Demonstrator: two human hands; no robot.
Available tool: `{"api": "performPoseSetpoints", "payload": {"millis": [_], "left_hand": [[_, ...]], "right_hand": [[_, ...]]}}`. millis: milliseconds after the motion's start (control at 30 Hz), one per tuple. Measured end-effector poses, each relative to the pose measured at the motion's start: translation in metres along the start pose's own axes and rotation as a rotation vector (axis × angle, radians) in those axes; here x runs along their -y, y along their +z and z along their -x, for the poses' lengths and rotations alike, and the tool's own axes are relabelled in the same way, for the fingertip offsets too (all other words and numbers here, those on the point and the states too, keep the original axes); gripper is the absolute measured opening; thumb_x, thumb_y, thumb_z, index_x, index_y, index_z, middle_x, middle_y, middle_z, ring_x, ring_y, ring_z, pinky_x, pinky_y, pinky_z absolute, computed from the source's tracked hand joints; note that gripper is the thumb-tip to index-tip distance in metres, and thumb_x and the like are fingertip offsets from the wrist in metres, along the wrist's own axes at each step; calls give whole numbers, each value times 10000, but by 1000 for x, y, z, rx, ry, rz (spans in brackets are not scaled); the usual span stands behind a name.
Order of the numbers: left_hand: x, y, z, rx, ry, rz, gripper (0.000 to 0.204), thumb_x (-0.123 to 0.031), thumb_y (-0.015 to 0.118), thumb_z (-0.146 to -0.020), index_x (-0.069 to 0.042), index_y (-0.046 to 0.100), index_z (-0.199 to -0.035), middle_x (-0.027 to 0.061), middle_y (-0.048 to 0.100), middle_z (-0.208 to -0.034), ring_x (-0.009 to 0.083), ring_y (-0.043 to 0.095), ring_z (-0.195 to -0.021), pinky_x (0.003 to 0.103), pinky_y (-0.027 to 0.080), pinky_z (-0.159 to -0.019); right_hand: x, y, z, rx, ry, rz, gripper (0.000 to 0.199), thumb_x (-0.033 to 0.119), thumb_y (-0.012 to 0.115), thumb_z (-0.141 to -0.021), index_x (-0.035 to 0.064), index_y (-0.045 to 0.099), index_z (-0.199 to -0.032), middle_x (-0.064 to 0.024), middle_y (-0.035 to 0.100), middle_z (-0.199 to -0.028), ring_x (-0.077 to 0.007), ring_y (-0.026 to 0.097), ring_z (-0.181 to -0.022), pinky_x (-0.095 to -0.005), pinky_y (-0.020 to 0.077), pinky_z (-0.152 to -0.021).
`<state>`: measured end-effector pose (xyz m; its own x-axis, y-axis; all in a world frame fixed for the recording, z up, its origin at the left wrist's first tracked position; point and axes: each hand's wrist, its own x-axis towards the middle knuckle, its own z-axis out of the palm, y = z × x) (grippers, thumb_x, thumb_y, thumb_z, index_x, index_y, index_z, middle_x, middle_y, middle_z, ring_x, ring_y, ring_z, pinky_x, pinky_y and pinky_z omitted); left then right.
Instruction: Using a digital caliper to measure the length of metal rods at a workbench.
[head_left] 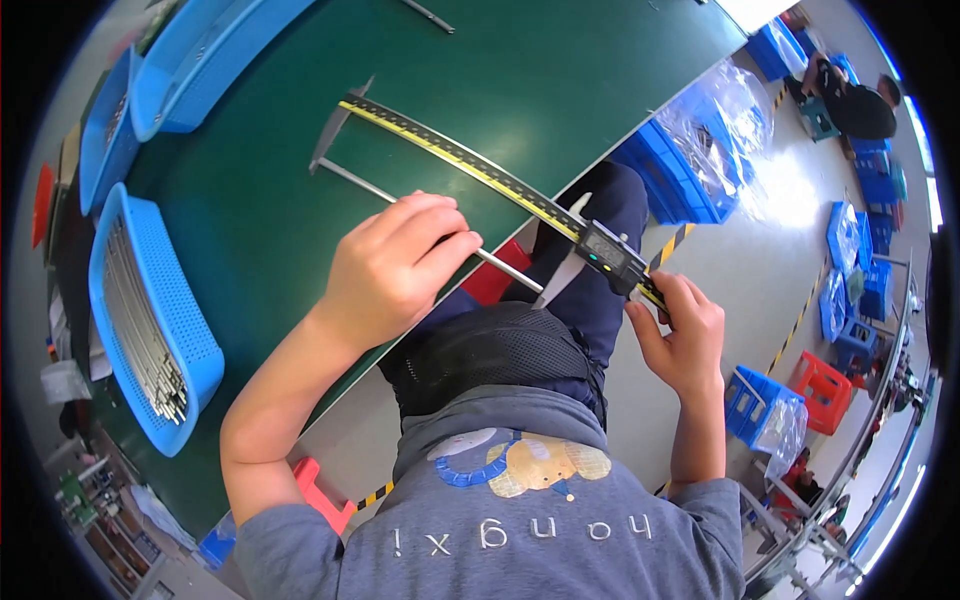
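Observation:
My left hand (405,260) is closed around a thin metal rod (355,180), which runs slantwise between the jaws of a long digital caliper (455,158). One rod end meets the far jaw (328,138) over the green table; the other reaches the near jaw (560,279) above my lap. With my right hand (682,335) I grip the caliper's near end, just past its dark display unit (612,250). The beam has a yellow scale along its side. Whether both jaws press on the rod is too fine to tell.
A blue perforated basket (200,345) of similar rods stands left on the green table (270,225). More blue baskets (205,65) sit behind it, and another rod (430,15) lies at the far edge. Blue crates (680,175) with plastic bags stand right; a person (850,105) sits beyond.

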<state>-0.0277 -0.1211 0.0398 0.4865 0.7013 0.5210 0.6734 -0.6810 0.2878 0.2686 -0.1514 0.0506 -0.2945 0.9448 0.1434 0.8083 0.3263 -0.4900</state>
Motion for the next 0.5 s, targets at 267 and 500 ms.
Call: {"api": "performPoseSetpoints", "payload": {"millis": [267, 500], "left_hand": [[4, 3, -2, -28, 65, 4, 183, -12, 645, -659, -53, 676, -834, 55, 611, -838, 249, 640, -854, 340, 540, -685], [2, -3, -3, 2, 65, 0, 247, -9, 682, -674, -61, 696, -915, 76, 646, -929, 267, 645, -901, 422, 539, -837]], "right_hand": [[0, 2, 3, -21, 17, 77, 293, 307, 742, -777, 76, 589, -871, -49, 575, -674, -234, 577, -532, -329, 433, -472], [-2, 7, 3, -10, -2, 106, 327, 388, 711, -792, 94, 582, -856, -52, 582, -682, -256, 596, -550, -348, 444, -472]]}}
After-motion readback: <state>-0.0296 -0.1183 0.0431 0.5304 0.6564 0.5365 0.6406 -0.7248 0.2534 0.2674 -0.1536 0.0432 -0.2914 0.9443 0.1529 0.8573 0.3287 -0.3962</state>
